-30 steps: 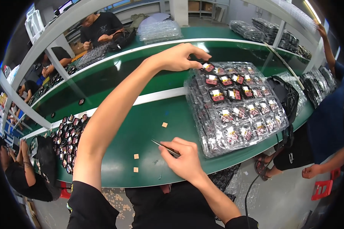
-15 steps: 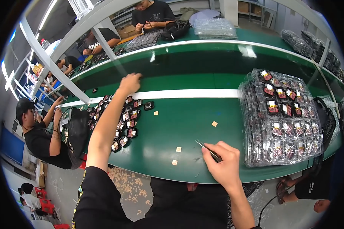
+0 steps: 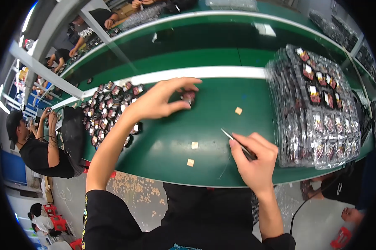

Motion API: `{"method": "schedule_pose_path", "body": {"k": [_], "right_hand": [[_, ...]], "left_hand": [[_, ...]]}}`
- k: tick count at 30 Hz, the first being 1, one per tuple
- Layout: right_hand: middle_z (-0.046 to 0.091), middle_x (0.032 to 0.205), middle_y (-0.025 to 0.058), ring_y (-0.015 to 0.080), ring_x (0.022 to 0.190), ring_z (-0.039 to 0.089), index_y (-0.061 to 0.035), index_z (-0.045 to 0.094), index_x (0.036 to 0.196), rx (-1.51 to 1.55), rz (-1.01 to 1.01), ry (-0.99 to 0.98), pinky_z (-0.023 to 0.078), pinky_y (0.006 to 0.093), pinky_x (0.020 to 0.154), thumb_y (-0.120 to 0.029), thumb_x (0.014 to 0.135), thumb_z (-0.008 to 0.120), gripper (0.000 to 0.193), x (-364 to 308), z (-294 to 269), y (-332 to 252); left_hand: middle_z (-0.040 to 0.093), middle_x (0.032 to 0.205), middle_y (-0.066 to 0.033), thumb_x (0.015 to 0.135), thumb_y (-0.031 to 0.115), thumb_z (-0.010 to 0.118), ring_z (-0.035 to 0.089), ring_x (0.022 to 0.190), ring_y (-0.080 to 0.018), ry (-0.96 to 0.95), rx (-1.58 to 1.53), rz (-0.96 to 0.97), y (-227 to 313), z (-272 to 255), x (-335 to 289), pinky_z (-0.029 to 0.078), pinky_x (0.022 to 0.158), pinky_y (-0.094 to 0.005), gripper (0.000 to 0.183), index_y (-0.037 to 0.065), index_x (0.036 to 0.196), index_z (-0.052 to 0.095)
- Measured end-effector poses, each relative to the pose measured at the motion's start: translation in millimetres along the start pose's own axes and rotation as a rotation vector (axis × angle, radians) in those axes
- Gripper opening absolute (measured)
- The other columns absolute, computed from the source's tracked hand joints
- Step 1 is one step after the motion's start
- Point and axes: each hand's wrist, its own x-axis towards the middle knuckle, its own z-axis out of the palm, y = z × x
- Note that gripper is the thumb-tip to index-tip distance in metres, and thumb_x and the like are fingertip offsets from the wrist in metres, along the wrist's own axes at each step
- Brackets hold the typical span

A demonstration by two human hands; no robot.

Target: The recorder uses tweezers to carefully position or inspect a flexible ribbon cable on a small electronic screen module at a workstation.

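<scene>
My left hand [image 3: 161,99] reaches across the green bench, its fingers and thumb curled around a small black device [image 3: 188,97] with a reddish face, low over the surface. The fingers hide part of it. My right hand [image 3: 258,160] holds a pair of metal tweezers [image 3: 231,136], their tips angled up and left above the bench. Left of the tweezers lie two small pale square pieces, a farther one [image 3: 194,145] and a nearer one [image 3: 190,162]. Another pale square [image 3: 238,111] sits beyond the tips. Under and beside my left forearm spreads a heap of similar black devices [image 3: 106,110].
Clear plastic trays [image 3: 333,146], stacked and filled with devices, stand at the right. A white ledge [image 3: 233,71] runs along the bench's far side, with a green strip beyond. Co-workers sit left and across; one person [image 3: 42,143] is close at the left.
My left hand has come back from over the far ledge and now has a device between its fingers. My right hand keeps the tweezers. The whole view has tilted downward.
</scene>
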Motion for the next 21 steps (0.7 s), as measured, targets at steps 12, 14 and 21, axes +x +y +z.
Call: {"method": "schedule_pose_path", "body": {"k": [12,14,21], "right_hand": [[0.065,0.071,0.0058,0.011,0.056,0.056,0.0038,0.083,0.106,-0.025,0.051,-0.064,0.041,0.0284,0.051,0.003,0.087,0.086,0.019,2.5,3.5,3.7],[0.064,0.071,0.0054,0.0103,0.055,0.055,0.0036,0.084,0.106,-0.045,0.052,-0.068,0.041,0.0281,0.051,0.003,0.087,0.086,0.019,2.4,2.6,2.9],[0.062,0.068,0.0046,0.0086,0.053,0.05,0.0034,0.084,0.101,0.058,0.181,-0.144,0.035,0.0272,0.05,0.005,0.085,0.085,0.016,0.9,-1.5,7.2]], "left_hand": [[0.068,0.123,-0.0092,0.079,0.019,0.096,0.063,0.115,-0.0294,0.115,0.12,0.14,23.2,57.5,-18.0,0.052,0.101,-0.0415,0.053,0.005,0.127,0.079],[0.068,0.123,-0.0094,0.08,0.018,0.096,0.063,0.113,-0.0294,0.106,0.136,0.145,24.0,57.1,-17.1,0.052,0.1,-0.0411,0.052,0.005,0.127,0.078],[0.075,0.108,-0.0064,0.079,0.019,0.096,0.066,0.095,-0.0248,-0.032,-0.017,0.104,35.8,61.9,-25.1,0.048,0.089,-0.0366,0.055,0.007,0.131,0.08]]}}
